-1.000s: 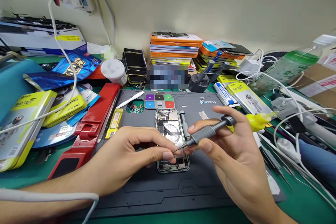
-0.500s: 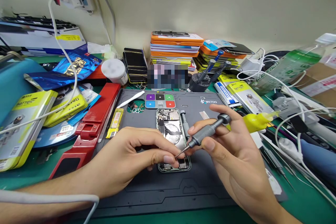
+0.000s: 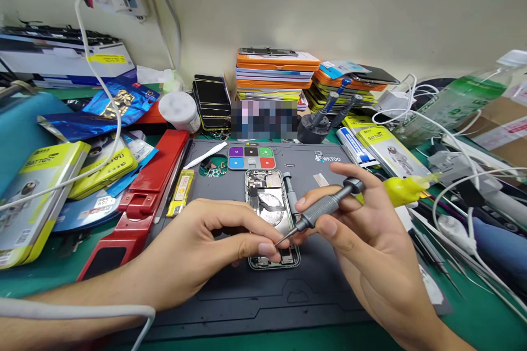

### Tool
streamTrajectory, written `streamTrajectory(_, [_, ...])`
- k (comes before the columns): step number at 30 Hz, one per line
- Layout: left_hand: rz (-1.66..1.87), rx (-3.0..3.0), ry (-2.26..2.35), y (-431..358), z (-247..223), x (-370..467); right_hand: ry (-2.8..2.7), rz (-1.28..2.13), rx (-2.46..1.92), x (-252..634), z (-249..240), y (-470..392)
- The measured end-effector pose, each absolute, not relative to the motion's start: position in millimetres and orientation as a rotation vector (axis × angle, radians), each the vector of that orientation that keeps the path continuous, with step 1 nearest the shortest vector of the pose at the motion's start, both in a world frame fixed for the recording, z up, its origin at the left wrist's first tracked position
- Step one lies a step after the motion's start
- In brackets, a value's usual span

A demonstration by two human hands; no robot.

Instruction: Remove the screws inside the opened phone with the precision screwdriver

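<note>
An opened phone lies on a dark grey work mat, its inner parts showing. My right hand grips a grey precision screwdriver, which slants down to the left. The driver's thin tip reaches the pinched thumb and forefinger of my left hand, above the phone's lower end. Whatever sits between those fingertips is too small or hidden to make out. Part of the phone is covered by my left fingers. A second grey screwdriver lies along the phone's right side.
Behind the phone is a tray with coloured squares; a white spudger lies left of it. A screwdriver holder and stacked boxes stand at the back. A yellow bottle and cables are on the right, battery packs left.
Almost nothing differs. Both hands and the screwdriver keep their places over the phone, with at most a tiny shift of the fingers.
</note>
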State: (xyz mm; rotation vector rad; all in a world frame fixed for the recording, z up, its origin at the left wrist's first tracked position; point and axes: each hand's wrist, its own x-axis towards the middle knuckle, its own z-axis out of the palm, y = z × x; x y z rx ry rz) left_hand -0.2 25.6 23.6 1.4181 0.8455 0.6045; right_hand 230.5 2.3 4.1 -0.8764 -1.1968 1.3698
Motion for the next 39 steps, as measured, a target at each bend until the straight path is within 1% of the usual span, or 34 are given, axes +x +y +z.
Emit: streamTrajectory(39, [0.616,1.471,0.799,24.2,22.8,-2.2,-1.183,1.395,-0.887,230.6,4.5,3.3])
